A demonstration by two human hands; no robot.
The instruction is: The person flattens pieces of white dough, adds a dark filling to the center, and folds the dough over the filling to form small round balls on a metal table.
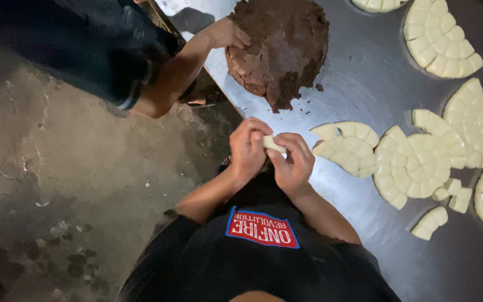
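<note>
Both hands, left hand (248,150) and right hand (293,162), fingers pinched on the pale dough piece (273,144); best flattened evenly, gently, above the steel surface (359,84).

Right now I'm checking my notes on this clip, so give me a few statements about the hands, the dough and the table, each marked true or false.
1. Both of the person's hands, left hand and right hand, hold one small pale dough piece between them. True.
2. The brown mound lies on the concrete floor. False: it sits on the metal table.
3. Another person's hand touches the brown mound. True.
4. The pale scored discs are stacked in a bowl. False: they lie flat on the metal table.
5. The person's hands rest on the brown mound. False: they are apart from it, nearer the pale scored discs.
</note>
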